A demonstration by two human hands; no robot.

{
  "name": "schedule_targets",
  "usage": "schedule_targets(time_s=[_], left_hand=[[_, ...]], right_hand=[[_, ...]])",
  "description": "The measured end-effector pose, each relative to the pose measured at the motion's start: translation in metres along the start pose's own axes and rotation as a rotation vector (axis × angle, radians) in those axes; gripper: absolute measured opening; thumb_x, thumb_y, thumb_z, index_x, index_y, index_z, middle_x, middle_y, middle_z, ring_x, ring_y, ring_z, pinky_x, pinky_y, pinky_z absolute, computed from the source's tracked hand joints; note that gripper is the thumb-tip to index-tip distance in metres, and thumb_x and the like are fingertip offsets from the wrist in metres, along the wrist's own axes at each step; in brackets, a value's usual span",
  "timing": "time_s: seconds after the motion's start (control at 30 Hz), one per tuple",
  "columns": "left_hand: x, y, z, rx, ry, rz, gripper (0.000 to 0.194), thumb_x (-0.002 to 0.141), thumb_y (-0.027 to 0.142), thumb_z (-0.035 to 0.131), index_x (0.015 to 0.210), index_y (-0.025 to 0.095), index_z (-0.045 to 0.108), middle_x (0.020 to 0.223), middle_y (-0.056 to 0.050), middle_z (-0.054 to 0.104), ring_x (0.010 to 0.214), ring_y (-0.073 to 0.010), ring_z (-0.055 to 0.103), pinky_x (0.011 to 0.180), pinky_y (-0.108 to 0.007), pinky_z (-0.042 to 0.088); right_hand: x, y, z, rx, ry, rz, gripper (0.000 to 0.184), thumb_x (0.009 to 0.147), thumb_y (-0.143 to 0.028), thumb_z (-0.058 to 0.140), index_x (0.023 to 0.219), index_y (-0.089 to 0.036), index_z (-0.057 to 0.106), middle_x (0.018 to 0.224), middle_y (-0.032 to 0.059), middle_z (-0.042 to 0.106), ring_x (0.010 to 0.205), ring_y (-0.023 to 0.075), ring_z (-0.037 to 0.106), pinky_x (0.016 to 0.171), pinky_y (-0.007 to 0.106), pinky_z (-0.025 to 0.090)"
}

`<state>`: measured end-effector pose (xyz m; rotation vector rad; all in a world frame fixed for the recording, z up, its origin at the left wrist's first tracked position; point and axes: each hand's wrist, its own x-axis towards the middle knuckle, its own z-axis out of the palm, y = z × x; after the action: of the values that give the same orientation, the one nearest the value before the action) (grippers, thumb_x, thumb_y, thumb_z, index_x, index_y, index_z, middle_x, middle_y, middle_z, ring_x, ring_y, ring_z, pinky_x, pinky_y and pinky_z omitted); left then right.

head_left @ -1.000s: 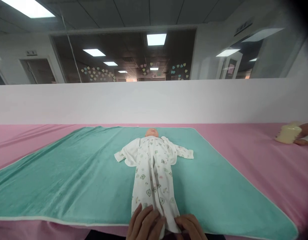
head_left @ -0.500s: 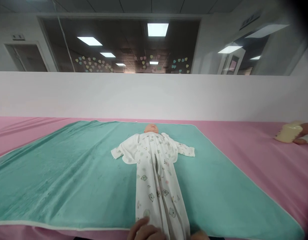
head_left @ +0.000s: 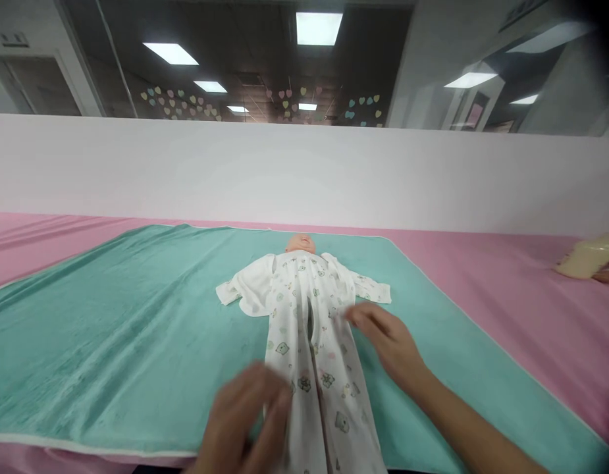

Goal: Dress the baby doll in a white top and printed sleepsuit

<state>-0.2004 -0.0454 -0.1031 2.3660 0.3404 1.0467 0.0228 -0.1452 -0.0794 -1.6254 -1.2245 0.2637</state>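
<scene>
A doll (head_left: 301, 244) lies face up with its head toward the wall, in a white long-sleeved baby outfit (head_left: 304, 355) printed with small animals. The legs of the outfit stretch toward me, with a dark slit between them near the top. My left hand (head_left: 249, 415), blurred by motion, is over the near left leg, thumb apart from its bent fingers. At the right edge of the outfit, about hip height, hovers my right hand (head_left: 388, 339), fingers forward and slightly bent. I see nothing held in either hand.
Under the doll a teal blanket (head_left: 151, 342) with a pale border covers a pink sheet (head_left: 502, 296). A yellowish bottle (head_left: 585, 257) sits at the far right beside a partly seen skin-coloured object. Behind rises a white low wall (head_left: 294, 171) with a window above.
Both hands have come up from the bottom edge, away from the leg ends. The right has reached farther forward, along the outfit's right side. My view has tilted down slightly.
</scene>
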Motion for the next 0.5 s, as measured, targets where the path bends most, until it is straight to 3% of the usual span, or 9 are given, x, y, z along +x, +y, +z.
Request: schedule_targets(time_s=[0.07, 0.13, 0.2, 0.23, 0.37, 0.5], left_hand=[[0.058, -0.025, 0.006, -0.021, -0.063, -0.122, 0.025, 0.089, 0.03, 0.037, 0.091, 0.023, 0.06, 0.092, -0.003, 0.065, 0.082, -0.0165, 0.059, 0.071, -0.03, 0.05], [0.114, -0.059, 0.017, 0.015, -0.072, -0.138, 0.03, 0.088, 0.033, 0.038, 0.112, 0.025, 0.055, 0.118, -0.003, 0.057, 0.109, -0.0183, 0.051, 0.094, -0.034, 0.041], [0.156, -0.096, 0.028, 0.046, -0.072, -0.147, 0.035, 0.086, 0.033, 0.039, 0.117, 0.021, 0.052, 0.128, -0.004, 0.05, 0.12, -0.0196, 0.042, 0.104, -0.035, 0.03], [0.17, -0.114, 0.031, 0.032, -0.068, -0.196, 0.036, 0.087, 0.033, 0.036, 0.115, 0.02, 0.053, 0.126, -0.005, 0.052, 0.119, -0.0194, 0.044, 0.104, -0.035, 0.03], [0.185, -0.156, 0.031, -0.05, -0.083, -0.308, 0.033, 0.084, 0.041, 0.039, 0.106, 0.023, 0.056, 0.124, -0.002, 0.054, 0.112, -0.0199, 0.05, 0.098, -0.033, 0.037], [0.177, -0.158, 0.017, -0.125, -0.18, -0.369, 0.028, 0.08, 0.047, 0.045, 0.085, 0.023, 0.06, 0.135, 0.001, 0.044, 0.117, -0.0223, 0.046, 0.094, -0.031, 0.04]], right_hand=[[0.053, 0.009, 0.018, 0.028, -0.021, -0.06, 0.025, 0.088, -0.039, 0.042, 0.101, -0.025, 0.058, 0.111, 0.0025, 0.058, 0.102, 0.0173, 0.053, 0.088, 0.031, 0.043], [0.095, 0.026, 0.038, 0.009, 0.025, -0.171, 0.029, 0.084, -0.038, 0.049, 0.108, -0.025, 0.058, 0.119, 0.0027, 0.055, 0.114, 0.0186, 0.046, 0.101, 0.035, 0.033], [0.122, 0.046, 0.052, 0.03, 0.079, -0.221, 0.031, 0.084, -0.038, 0.048, 0.108, -0.023, 0.059, 0.122, 0.0033, 0.054, 0.119, 0.0189, 0.042, 0.107, 0.036, 0.025], [0.128, 0.056, 0.055, 0.056, 0.08, -0.216, 0.032, 0.085, -0.039, 0.046, 0.111, -0.024, 0.058, 0.125, 0.0029, 0.052, 0.121, 0.0186, 0.04, 0.108, 0.036, 0.024], [0.128, 0.087, 0.047, 0.088, 0.066, -0.139, 0.035, 0.087, -0.04, 0.04, 0.117, -0.027, 0.054, 0.129, 0.0002, 0.048, 0.123, 0.017, 0.038, 0.108, 0.035, 0.025], [0.127, 0.098, 0.04, 0.068, 0.168, -0.063, 0.031, 0.086, -0.037, 0.04, 0.109, -0.025, 0.058, 0.119, 0.0019, 0.055, 0.111, 0.0173, 0.048, 0.098, 0.034, 0.036]])
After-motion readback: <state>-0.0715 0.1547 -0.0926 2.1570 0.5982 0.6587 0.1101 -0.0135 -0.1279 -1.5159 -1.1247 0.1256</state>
